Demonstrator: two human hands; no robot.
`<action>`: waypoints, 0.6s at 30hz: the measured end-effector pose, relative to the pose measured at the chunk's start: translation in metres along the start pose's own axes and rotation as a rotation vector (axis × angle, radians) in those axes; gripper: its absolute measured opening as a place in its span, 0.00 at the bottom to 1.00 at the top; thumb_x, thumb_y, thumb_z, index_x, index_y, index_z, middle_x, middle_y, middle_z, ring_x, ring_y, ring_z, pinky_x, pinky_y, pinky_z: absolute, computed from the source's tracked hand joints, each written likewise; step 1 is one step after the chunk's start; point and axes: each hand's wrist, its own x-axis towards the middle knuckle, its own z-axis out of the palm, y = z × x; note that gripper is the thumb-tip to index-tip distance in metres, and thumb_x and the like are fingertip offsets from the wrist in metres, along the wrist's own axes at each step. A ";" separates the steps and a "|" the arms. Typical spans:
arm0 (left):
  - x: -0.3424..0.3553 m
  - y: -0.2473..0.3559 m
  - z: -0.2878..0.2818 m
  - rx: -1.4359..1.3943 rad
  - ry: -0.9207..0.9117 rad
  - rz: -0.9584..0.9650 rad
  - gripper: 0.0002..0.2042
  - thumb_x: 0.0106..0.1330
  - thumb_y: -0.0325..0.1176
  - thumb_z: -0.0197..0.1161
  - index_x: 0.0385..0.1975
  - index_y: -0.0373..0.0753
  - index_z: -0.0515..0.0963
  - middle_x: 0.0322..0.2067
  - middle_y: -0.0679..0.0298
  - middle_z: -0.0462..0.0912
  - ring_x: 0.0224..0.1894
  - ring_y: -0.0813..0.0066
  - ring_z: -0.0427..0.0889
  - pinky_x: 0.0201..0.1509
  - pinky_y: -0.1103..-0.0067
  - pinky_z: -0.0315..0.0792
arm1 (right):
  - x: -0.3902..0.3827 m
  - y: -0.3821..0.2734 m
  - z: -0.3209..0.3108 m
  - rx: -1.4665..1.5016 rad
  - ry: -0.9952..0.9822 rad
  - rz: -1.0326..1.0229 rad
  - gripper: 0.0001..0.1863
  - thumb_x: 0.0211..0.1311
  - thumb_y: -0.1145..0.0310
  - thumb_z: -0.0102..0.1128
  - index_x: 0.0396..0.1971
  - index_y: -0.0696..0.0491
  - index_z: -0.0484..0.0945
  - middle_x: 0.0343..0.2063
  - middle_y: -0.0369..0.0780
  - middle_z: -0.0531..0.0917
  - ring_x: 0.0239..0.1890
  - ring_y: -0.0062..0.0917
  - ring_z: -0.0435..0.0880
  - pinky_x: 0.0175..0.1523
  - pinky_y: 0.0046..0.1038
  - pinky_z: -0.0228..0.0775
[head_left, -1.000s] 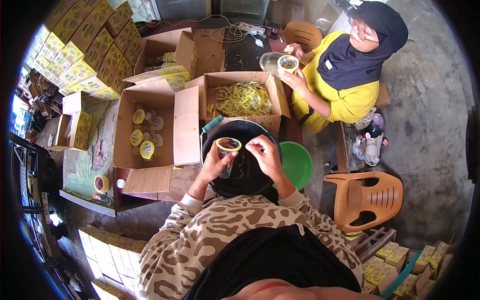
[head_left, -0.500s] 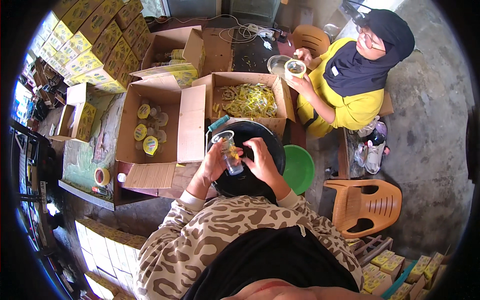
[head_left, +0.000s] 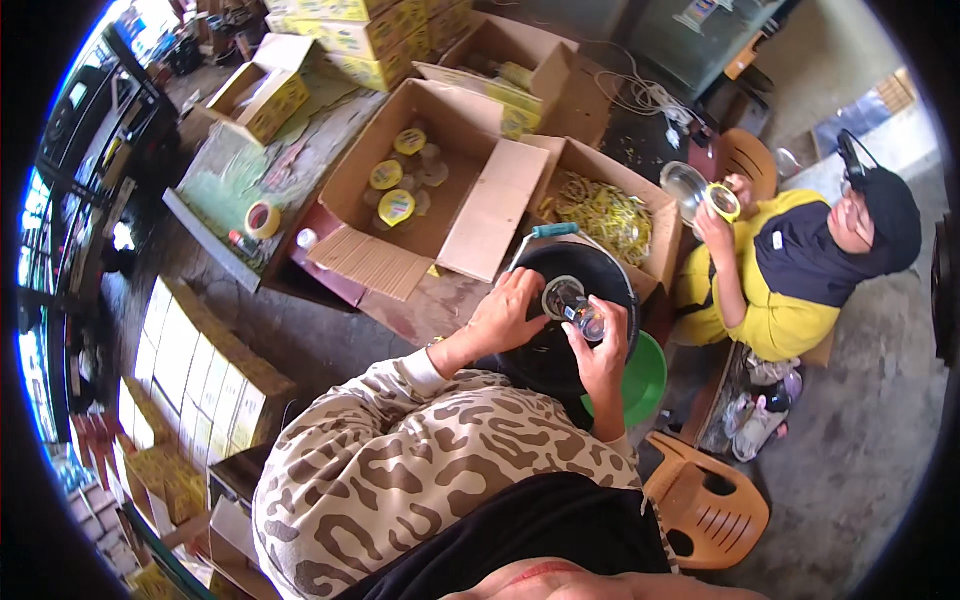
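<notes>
My right hand (head_left: 600, 348) is closed around a clear plastic cup (head_left: 578, 308), tilted so its round rim faces up and left. Small coloured patches show on the cup wall, too small to make out. Close by the rim is my left hand (head_left: 503, 318), its fingers bent and its thumb apart from them; no object shows between them. Both hands are over a black bucket (head_left: 622, 272) with a teal grip (head_left: 556, 230) on its handle. The bucket's inside is mostly dark and partly hidden by my hands.
An open carton (head_left: 455, 205) holds yellow-lidded cups; another (head_left: 668, 225) holds yellow strips. A green basin (head_left: 645, 380) sits right of the bucket. A co-worker in yellow (head_left: 790, 310) holds a cup (head_left: 722, 202). An orange chair (head_left: 715, 505) stands at lower right, stacked cartons (head_left: 205, 370) at left.
The cup has passed from my left hand to my right. My view has turned, so the cartons and co-worker appear shifted rightward.
</notes>
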 end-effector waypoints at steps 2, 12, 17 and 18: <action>-0.006 0.007 -0.007 0.018 0.121 0.235 0.33 0.47 0.27 0.76 0.56 0.37 0.71 0.57 0.53 0.74 0.59 0.49 0.73 0.65 0.62 0.67 | 0.001 -0.011 0.009 0.029 -0.082 -0.070 0.30 0.50 0.72 0.77 0.55 0.57 0.74 0.47 0.47 0.77 0.49 0.42 0.79 0.54 0.38 0.74; -0.018 -0.066 -0.094 0.110 0.817 0.066 0.30 0.42 0.24 0.79 0.50 0.39 0.76 0.50 0.55 0.81 0.54 0.54 0.79 0.61 0.65 0.73 | -0.005 -0.022 0.022 0.049 -0.258 -0.069 0.32 0.56 0.68 0.74 0.60 0.55 0.72 0.51 0.47 0.75 0.51 0.40 0.78 0.55 0.37 0.74; -0.075 -0.175 -0.211 0.150 1.229 -0.278 0.25 0.56 0.32 0.77 0.53 0.37 0.77 0.46 0.53 0.86 0.49 0.57 0.86 0.54 0.68 0.77 | -0.037 0.008 0.028 -0.055 -0.323 -0.021 0.23 0.64 0.64 0.67 0.56 0.57 0.76 0.50 0.48 0.76 0.54 0.43 0.77 0.58 0.40 0.72; -0.087 -0.187 -0.225 0.219 1.253 -0.355 0.25 0.57 0.35 0.76 0.53 0.36 0.77 0.45 0.52 0.86 0.48 0.56 0.86 0.54 0.68 0.78 | -0.043 0.013 0.030 -0.054 -0.325 -0.006 0.21 0.65 0.63 0.66 0.54 0.58 0.77 0.49 0.48 0.76 0.53 0.43 0.77 0.58 0.40 0.71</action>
